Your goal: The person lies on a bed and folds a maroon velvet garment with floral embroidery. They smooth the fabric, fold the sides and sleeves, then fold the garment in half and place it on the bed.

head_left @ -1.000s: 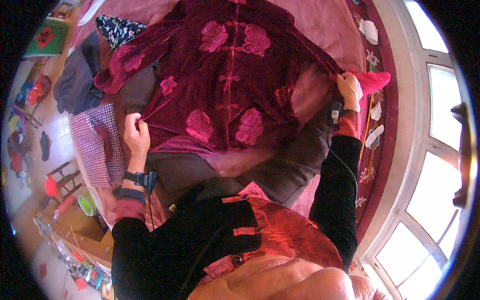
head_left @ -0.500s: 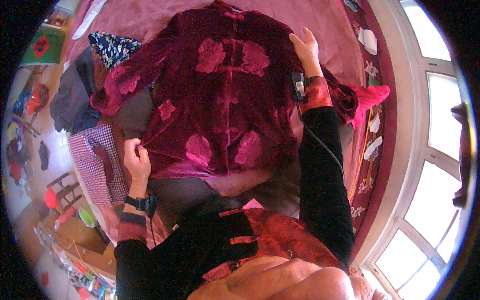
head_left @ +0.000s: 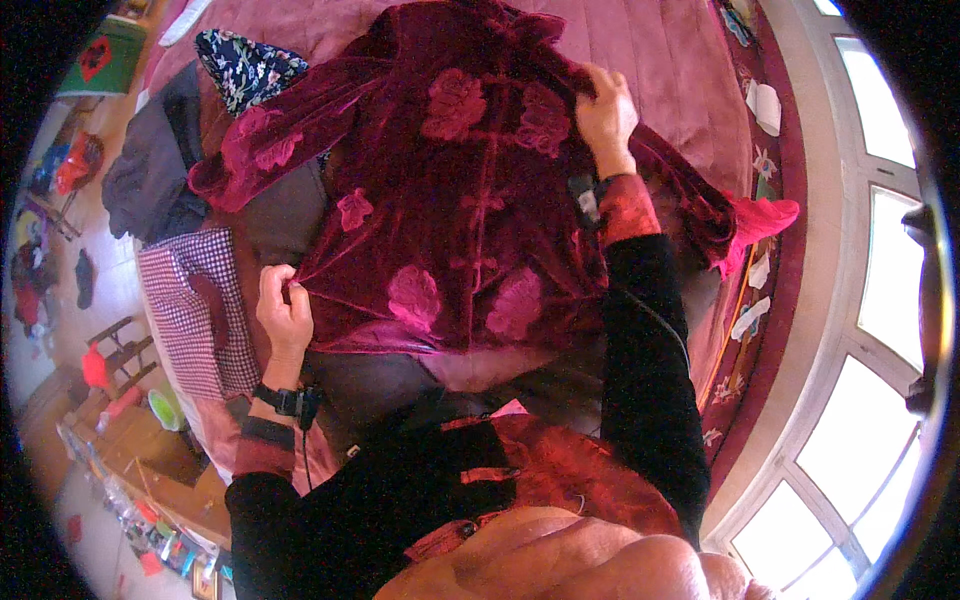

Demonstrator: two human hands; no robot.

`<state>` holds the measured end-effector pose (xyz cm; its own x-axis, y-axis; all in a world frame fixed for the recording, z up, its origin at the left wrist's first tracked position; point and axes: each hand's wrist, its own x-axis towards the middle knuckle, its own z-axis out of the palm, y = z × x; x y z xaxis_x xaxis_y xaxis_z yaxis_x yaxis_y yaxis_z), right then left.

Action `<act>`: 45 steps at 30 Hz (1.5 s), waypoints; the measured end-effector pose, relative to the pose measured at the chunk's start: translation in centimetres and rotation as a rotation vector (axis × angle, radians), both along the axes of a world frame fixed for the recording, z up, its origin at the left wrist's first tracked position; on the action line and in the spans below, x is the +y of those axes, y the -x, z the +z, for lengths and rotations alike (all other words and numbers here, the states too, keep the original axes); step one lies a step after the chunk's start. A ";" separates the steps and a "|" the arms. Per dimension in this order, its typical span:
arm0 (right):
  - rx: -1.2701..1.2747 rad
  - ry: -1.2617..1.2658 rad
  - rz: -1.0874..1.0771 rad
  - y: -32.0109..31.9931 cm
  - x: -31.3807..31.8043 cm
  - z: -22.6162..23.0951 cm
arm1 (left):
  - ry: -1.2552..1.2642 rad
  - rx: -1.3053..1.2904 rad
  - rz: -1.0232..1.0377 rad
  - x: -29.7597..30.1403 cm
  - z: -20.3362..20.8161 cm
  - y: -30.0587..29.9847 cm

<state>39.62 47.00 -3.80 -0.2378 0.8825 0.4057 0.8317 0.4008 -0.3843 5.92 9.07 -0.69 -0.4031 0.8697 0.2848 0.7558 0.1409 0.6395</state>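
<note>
A dark red velvet jacket (head_left: 420, 180) with pink flower patches and knotted fastenings lies spread out, front side up, its hem towards me. My left hand (head_left: 284, 308) pinches the jacket's lower left corner and pulls the cloth taut. Up at the jacket's right shoulder, my right hand (head_left: 607, 112) has its fingers curled round the velvet. The right sleeve runs out beyond my wrist and ends in a bright pink cuff (head_left: 765, 222). The left sleeve (head_left: 245, 160) lies out to the side.
Left of the jacket lie a dark grey garment (head_left: 150, 160), a navy floral cloth (head_left: 245, 72) and a checked cloth (head_left: 195, 310). A pink quilt (head_left: 670, 60) covers the bed. Windows (head_left: 900, 265) line the right. A cable runs along my right forearm.
My right hand has gone from outstretched fingers to gripping the jacket's shoulder, and the collar area has bunched and shifted. My left hand keeps its pinch on the corner.
</note>
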 end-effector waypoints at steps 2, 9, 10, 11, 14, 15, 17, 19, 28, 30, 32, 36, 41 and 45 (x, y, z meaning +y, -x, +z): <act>-0.153 0.022 0.156 0.2 -3.1 0.1 | -0.005 0.006 0.005 -0.1 0.1 -0.1; -0.350 0.199 0.347 0.4 -10.6 -0.3 | -0.101 0.029 -0.025 -0.1 -0.3 -0.1; -0.363 0.307 0.301 0.4 -10.6 0.1 | -0.080 0.026 -0.004 -0.1 -0.4 0.0; -0.302 0.312 0.295 0.5 -10.3 0.5 | -0.076 0.016 0.001 -0.2 -0.5 0.1; -0.196 0.197 0.247 2.1 -8.7 1.8 | -0.075 0.008 0.011 -0.3 -0.7 0.2; -0.152 0.122 0.238 2.9 -8.2 2.2 | -0.074 0.004 0.017 -0.3 -0.7 0.2; -0.153 0.128 0.135 5.0 -7.2 2.6 | -0.071 -0.001 0.025 -0.3 -0.7 0.2; -0.125 0.058 0.054 7.3 -6.3 2.5 | -0.087 -0.001 0.011 -0.3 -0.6 0.1; -0.158 0.290 -0.092 10.6 -3.8 -0.4 | -0.065 -0.017 0.032 -0.3 -0.5 0.3; 0.102 0.263 -0.087 9.9 -4.3 -0.3 | -0.064 -0.024 0.036 -0.3 -0.6 0.3; 0.273 0.256 -0.015 8.9 -5.4 0.7 | -0.082 -0.022 0.030 -0.3 -0.7 0.4; 0.278 0.126 0.393 5.0 -10.8 4.5 | -0.109 -0.004 0.029 -0.3 -0.9 0.3; -0.269 0.136 0.707 -0.5 -23.2 5.8 | -0.075 0.053 0.070 -0.5 -1.3 0.4; -0.486 0.268 0.600 -3.4 -29.3 3.4 | -0.030 0.115 0.073 -0.8 -1.5 0.2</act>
